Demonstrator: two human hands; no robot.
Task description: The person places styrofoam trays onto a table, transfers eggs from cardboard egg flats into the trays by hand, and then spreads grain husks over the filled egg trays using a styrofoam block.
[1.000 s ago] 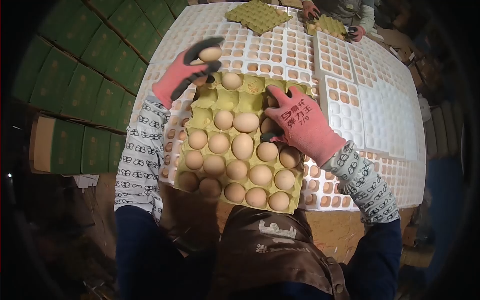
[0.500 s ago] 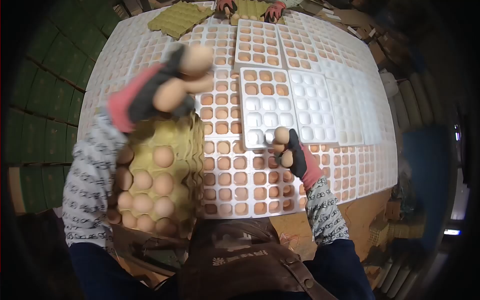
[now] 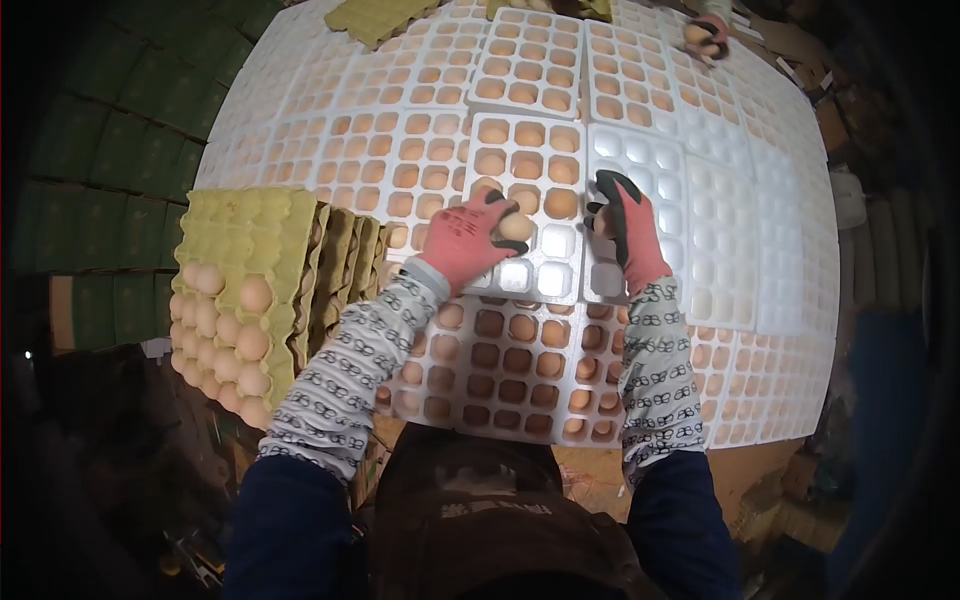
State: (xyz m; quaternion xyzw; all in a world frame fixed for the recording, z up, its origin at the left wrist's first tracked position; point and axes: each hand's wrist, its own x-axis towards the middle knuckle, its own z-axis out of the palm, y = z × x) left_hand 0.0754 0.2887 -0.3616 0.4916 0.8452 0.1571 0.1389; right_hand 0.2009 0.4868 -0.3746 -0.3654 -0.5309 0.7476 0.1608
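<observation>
My left hand (image 3: 475,235), in a red and black glove, is closed around a brown egg (image 3: 515,228) over the white foam egg tray (image 3: 515,277) in front of me. Eggs sit in that tray's upper rows, while bare sockets show in its lower part. My right hand (image 3: 630,228), gloved alike, is just past the tray's right edge. Its fingers curl round eggs (image 3: 601,222), partly hidden, above the neighbouring empty foam tray (image 3: 637,150).
A stack of yellow pulp trays (image 3: 250,215) stands at the left, with eggs (image 3: 228,328) on top. Filled foam trays (image 3: 515,345) cover much of the table. At the far right, a co-worker's gloved hand (image 3: 708,35) holds eggs. Green crates (image 3: 100,160) line the left side.
My left hand has come from above the pulp trays rightward to the foam tray. More eggs sit in that tray. My right hand has moved up and right; the co-worker's hand has moved right.
</observation>
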